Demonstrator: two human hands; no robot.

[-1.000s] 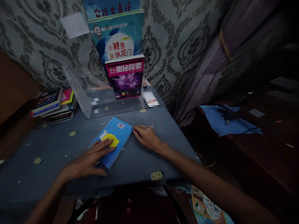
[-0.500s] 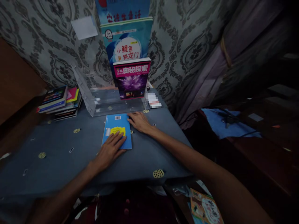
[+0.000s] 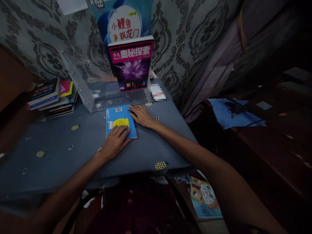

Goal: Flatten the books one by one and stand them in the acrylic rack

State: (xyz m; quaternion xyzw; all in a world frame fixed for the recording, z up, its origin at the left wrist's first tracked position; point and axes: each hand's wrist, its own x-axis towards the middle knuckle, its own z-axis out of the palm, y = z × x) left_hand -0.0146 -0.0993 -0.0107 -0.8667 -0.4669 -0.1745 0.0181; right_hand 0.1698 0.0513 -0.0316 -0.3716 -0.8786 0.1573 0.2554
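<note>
A blue book (image 3: 123, 114) lies flat on the table, its barcode and a yellow patch facing up. My left hand (image 3: 116, 140) rests palm down across the lower part of the cover, fingers stretched out toward the yellow patch. At the book's upper right corner is my right hand (image 3: 141, 116), its fingertips touching the edge and its fingers slightly bent and apart. Just beyond the book stands a clear acrylic rack (image 3: 89, 104). It holds a purple and magenta book (image 3: 133, 70) upright, with a taller blue-green book (image 3: 143, 22) behind.
Several books are stacked in a pile (image 3: 46, 94) at the table's left. The dark cloth (image 3: 90, 165) on the table has pineapple prints. A white item (image 3: 158, 92), partly blurred out, lies right of the rack. Picture books (image 3: 204, 198) lie below the table's front edge, by my right forearm.
The camera view has tipped downward, so the table and rack sit higher in the picture. Both hands stay on the blue book with little visible movement.
</note>
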